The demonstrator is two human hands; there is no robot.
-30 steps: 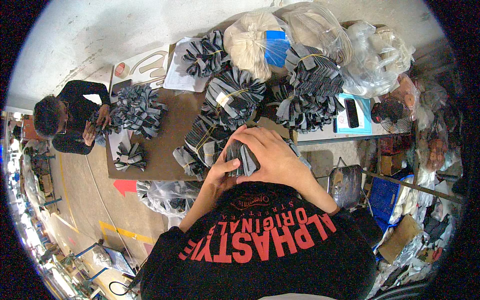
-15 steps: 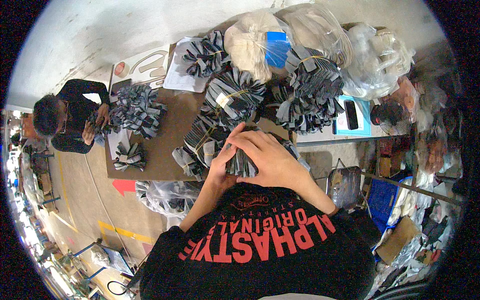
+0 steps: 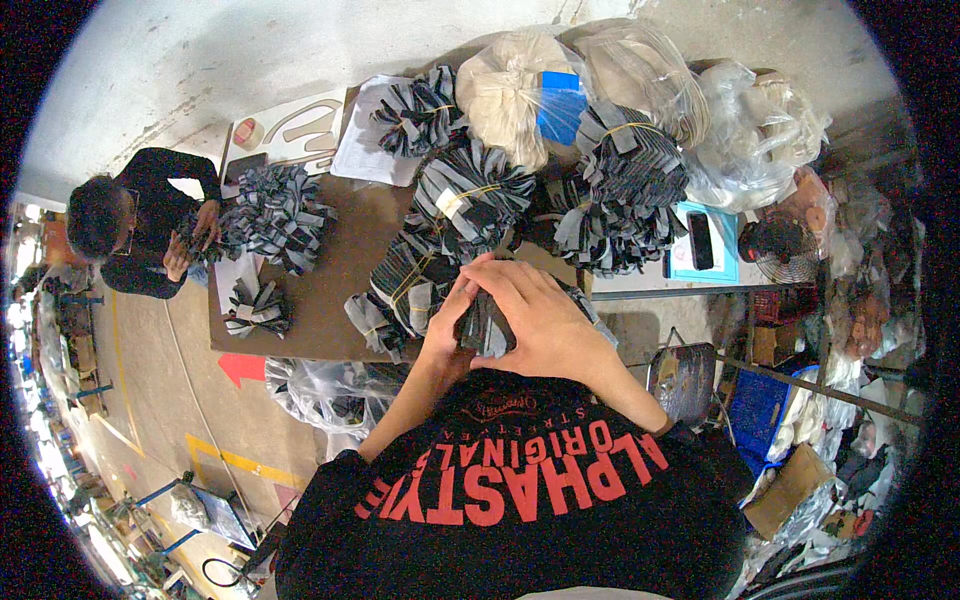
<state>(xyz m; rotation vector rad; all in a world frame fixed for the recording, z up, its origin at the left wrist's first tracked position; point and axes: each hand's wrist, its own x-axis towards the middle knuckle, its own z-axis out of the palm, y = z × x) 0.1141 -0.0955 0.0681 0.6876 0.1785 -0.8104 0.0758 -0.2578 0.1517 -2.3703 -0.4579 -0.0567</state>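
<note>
Close to my chest, at the table's near edge, my left hand [image 3: 450, 325] and my right hand [image 3: 555, 320] wrap round a stack of grey fabric pieces [image 3: 490, 335]. Their fingertips meet over its far side and the thumbs come together on the near side. Much of the stack is hidden by my fingers. Just left of my left hand lies a banded bundle of grey and black fabric pieces [image 3: 405, 280]. Beyond my fingers is another bundle [image 3: 475, 195] with yellow bands and a pale tag. A taller bundle [image 3: 630, 150] rises at the far right.
On the left, a co-worker [image 3: 145, 225] handles pieces by a loose pile [image 3: 280, 215] on the brown table [image 3: 320, 310]. Clear plastic bags of cream pieces [image 3: 515, 100] line the back. To the right are a phone [image 3: 702, 240], a fan [image 3: 785, 245] and a metal-framed chair [image 3: 690, 380].
Both hands keep round the stack, and more of its near face shows between them. The view has shifted slightly. The co-worker's hands have moved a little.
</note>
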